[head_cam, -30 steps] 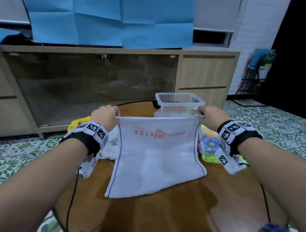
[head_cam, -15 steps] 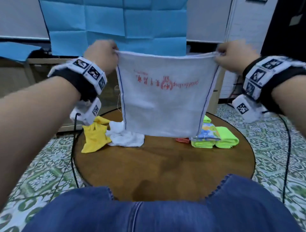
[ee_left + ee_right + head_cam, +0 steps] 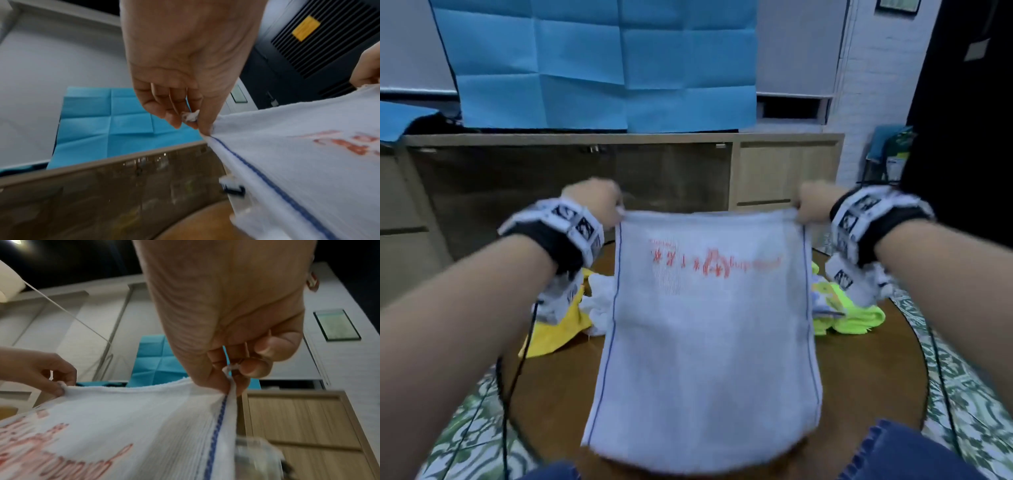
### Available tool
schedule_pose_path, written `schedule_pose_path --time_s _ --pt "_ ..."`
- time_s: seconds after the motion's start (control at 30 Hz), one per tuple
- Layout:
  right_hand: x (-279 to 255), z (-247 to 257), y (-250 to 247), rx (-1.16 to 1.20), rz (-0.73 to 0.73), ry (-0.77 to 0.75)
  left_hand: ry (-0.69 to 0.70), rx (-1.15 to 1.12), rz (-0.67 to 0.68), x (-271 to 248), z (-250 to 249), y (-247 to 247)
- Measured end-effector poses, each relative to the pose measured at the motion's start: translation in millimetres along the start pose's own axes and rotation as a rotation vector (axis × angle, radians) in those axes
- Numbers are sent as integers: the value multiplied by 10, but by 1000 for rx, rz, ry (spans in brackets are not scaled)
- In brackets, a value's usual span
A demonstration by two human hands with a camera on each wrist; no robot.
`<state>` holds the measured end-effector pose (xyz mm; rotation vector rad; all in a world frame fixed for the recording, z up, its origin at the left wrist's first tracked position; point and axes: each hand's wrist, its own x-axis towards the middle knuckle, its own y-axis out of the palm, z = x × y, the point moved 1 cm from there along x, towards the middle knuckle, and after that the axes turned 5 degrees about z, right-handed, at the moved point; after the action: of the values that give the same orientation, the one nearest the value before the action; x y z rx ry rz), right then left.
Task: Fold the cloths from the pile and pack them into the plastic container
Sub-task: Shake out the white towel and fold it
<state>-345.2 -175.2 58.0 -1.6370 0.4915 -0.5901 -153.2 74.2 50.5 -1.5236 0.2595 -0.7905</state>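
Note:
A white cloth (image 3: pixel 709 335) with blue side stripes and red print hangs spread out in the air above the round wooden table (image 3: pixel 558 404). My left hand (image 3: pixel 599 205) pinches its top left corner (image 3: pixel 207 133). My right hand (image 3: pixel 813 205) pinches the top right corner (image 3: pixel 229 382). The cloth (image 3: pixel 308 162) (image 3: pixel 123 426) is stretched taut between them and its lower edge swings toward me. The plastic container is hidden behind the cloth in the head view; a clear blurred piece (image 3: pixel 257 456) shows below my right hand.
A yellow cloth (image 3: pixel 558 329) and a crumpled white cloth (image 3: pixel 599 301) lie on the table at the left. Folded lime-green cloths (image 3: pixel 849 315) with a flowered one sit at the right. A wooden cabinet (image 3: pixel 784 171) stands behind. My jeans (image 3: pixel 914 452) show at the bottom.
Both hands have come down from head height with the cloth still stretched between them. The cloth's lower edge now swings out toward me, blurred by motion.

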Motion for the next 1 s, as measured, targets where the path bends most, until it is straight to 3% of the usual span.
schedule_pose_path --time_s 0.07,0.2,0.5,0.6,0.77,1.0 --pt "224 65 433 -71 72 -5 -32 12 80 140 -11 450" --pt "491 135 955 -50 60 -3 -51 -34 155 376 -4 1074" --pt "434 184 1364 -147 96 -130 64 154 228 149 -83 1527" --pt "299 207 1401 -161 269 -153 172 259 311 -19 -60 1538" --pt "13 263 1470 -193 623 -266 334 284 608 -298 -45 1600" --pt "-230 343 1573 -246 872 -303 374 131 977 -428 -40 1673"
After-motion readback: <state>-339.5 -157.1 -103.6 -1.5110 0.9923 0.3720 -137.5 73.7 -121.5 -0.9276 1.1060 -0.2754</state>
